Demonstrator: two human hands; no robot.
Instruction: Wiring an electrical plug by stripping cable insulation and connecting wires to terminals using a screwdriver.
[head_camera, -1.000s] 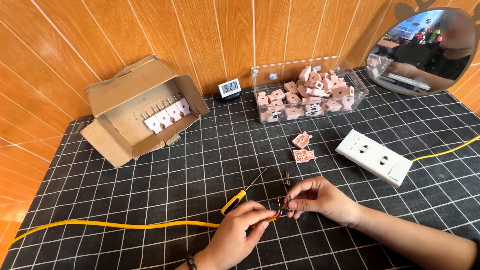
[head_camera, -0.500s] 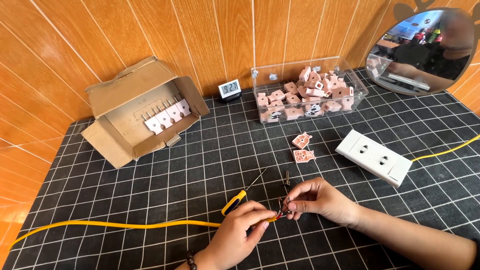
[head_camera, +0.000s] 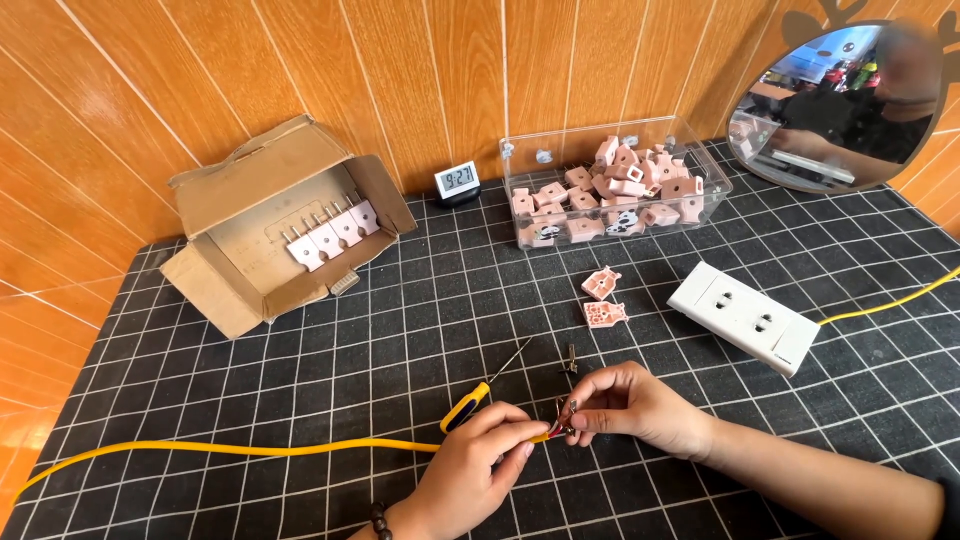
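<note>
A yellow cable runs across the black grid mat from the left to my left hand, which pinches its stripped end. My right hand meets it fingertip to fingertip and holds a small metal plug part against the cable's bare wires. Just behind my hands lie a yellow-handled screwdriver and a small metal prong.
Two pink plug shells lie mid-mat. A white socket strip with a yellow lead sits right. At the back stand a clear bin of pink plugs, a small clock, an open cardboard box and a round mirror.
</note>
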